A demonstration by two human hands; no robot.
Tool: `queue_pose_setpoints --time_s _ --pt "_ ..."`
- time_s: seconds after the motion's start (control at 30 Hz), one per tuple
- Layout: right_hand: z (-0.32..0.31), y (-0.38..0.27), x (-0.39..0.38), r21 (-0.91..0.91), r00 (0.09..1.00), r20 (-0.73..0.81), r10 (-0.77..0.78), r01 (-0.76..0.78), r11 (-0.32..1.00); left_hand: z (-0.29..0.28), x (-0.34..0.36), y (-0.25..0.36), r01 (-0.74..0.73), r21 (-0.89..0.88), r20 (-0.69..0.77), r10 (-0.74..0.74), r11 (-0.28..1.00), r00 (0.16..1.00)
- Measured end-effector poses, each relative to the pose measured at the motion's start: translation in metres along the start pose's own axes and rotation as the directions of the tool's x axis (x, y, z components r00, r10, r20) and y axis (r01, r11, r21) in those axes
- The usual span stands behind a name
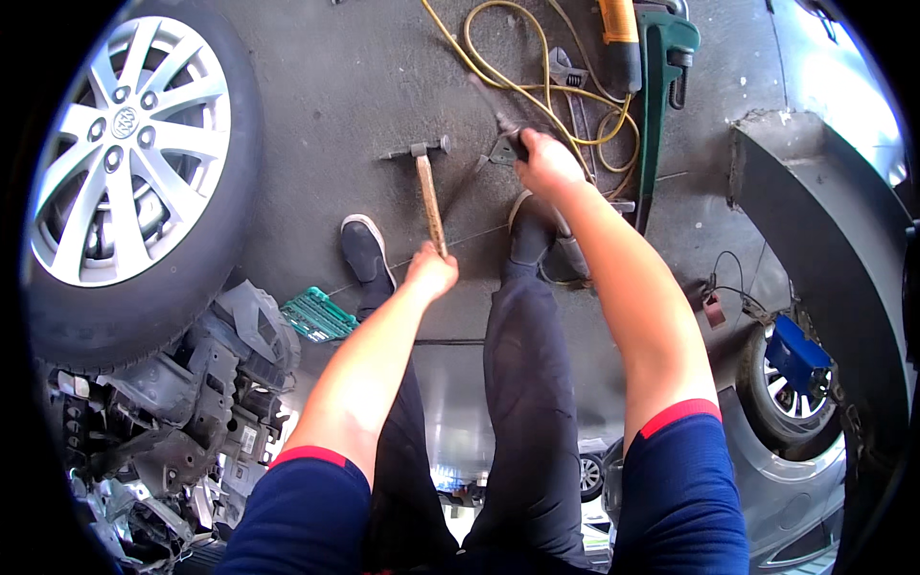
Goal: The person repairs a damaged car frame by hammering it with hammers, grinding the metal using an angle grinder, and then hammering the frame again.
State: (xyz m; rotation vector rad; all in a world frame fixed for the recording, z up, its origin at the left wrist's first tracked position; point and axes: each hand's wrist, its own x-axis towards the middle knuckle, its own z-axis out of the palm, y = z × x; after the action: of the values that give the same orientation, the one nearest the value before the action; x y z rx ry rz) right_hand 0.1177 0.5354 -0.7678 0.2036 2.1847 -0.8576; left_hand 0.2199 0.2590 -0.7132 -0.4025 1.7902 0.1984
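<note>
My left hand (431, 271) grips the wooden handle of a hammer (426, 196), its metal head raised in front of me. My right hand (548, 165) is closed around a dark object that is mostly hidden, beside a small dull metal piece (500, 150) near my right shoe. Just beyond it lie looped yellow cords (489, 84), an adjustable wrench (565, 75), a yellow-and-black power tool (621, 40) and a large green pipe wrench (654, 115).
A wheel (125, 123) fills the upper left, above piled car parts (172, 393) and a teal socket case (318, 314). A dark steel beam (815, 220) curves along the right, near a blue metal piece (795, 355), another wheel and a grey car (786, 508).
</note>
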Motion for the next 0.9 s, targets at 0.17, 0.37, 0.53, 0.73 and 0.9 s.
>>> queue_pose_setpoints --time_s 0.17,0.37,0.53,0.73,0.9 --pt "-0.016 -0.027 0.009 -0.202 0.997 0.01 0.076 -0.073 0.977 0.014 -0.037 0.007 -0.249 -0.121 -0.077 0.241 0.961 0.967" --pt "-0.098 0.032 0.061 0.052 0.633 -0.695 0.34 -0.427 0.903 0.025 -0.063 -0.037 -0.218 -0.209 -0.076 0.207 0.953 0.975" --pt "-0.132 0.062 0.087 -0.101 0.726 -0.496 0.475 -0.592 0.8 0.036 -0.071 -0.077 -0.1 -0.203 -0.04 0.093 0.974 0.995" --pt "-0.119 0.059 0.028 0.596 0.894 -0.099 0.437 -0.298 0.745 0.048 -0.121 -0.105 -0.119 -0.173 -0.082 0.106 0.978 0.991" --pt "-0.154 0.004 -0.152 0.442 0.885 0.278 0.372 -0.462 0.769 0.001 -0.195 0.013 -0.108 -0.703 0.102 0.25 0.703 0.963"
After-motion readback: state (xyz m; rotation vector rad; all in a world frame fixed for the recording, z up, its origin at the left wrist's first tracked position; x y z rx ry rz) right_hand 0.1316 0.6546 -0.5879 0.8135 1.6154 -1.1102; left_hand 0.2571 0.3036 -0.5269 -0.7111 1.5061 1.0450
